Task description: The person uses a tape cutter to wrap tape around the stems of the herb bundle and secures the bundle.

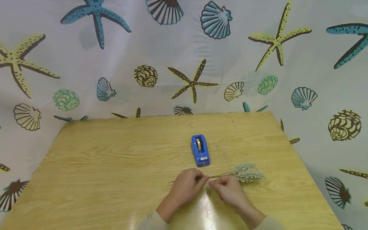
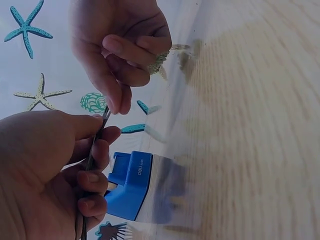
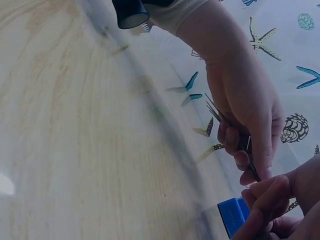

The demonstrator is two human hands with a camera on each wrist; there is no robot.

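Observation:
My left hand [image 1: 187, 185] grips the thin stems of a bunch of wheat stalks [image 1: 248, 172], its thumb pressing them against the curled fingers. The pale green heads lie to the right, and the stem ends [image 3: 214, 109] stick out behind the left hand. My right hand [image 1: 228, 189] is just below the stems, close to the left thumb tip. Its thumb and index finger meet in a pinch right at the stems [image 2: 92, 157] in the left wrist view, the other fingers curled. I cannot tell whether something thin sits in that pinch.
A blue tape dispenser [image 1: 200, 150] with a roll of tape [image 1: 198, 144] stands on the wooden table [image 1: 109, 159], just beyond the hands. A white cloth [image 1: 178, 41] printed with starfish and shells hangs behind the table and along its sides.

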